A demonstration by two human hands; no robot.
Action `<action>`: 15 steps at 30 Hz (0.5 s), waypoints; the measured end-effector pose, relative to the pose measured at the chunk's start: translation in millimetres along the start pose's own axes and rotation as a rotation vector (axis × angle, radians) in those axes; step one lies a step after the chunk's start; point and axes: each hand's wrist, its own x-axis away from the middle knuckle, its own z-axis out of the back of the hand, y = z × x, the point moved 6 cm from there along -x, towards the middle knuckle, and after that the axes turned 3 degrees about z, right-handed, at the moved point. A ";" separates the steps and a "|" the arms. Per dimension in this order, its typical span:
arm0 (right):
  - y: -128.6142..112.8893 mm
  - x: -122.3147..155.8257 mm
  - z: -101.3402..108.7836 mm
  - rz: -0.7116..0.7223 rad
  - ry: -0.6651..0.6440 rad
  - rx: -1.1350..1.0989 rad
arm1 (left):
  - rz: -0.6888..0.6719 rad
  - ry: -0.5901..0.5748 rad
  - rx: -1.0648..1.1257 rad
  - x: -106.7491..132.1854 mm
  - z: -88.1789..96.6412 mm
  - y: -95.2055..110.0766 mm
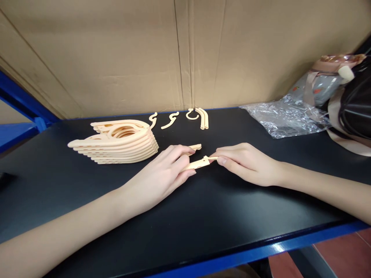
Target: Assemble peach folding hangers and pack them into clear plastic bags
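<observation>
My left hand is closed around a cream plastic folding hanger, its two arms poking out past the fingers. From the right, my right hand pinches a thin cream piece, which meets the end of the nearer arm; most of that piece is hidden by the fingers, and it looks like a hook. Left of my left hand lies a neat stack of matching folded hangers. Behind the hands are loose cream hooks and a pair of curved hanger arms.
The black tabletop has a blue metal frame. Cardboard stands along the back. At the right lie a crinkled clear plastic bag, a grey bottle with a strap and a black bag.
</observation>
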 end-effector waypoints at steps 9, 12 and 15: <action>-3.7 1.2 -0.6 0.075 0.022 0.083 | 0.013 -0.006 0.029 -0.9 -2.9 -0.5; -3.5 2.0 -2.0 0.089 0.009 0.138 | 0.024 -0.013 0.037 -1.5 -3.4 -0.3; -3.3 3.1 -3.7 0.108 -0.005 0.197 | 0.044 -0.028 0.050 -1.0 -4.1 -0.7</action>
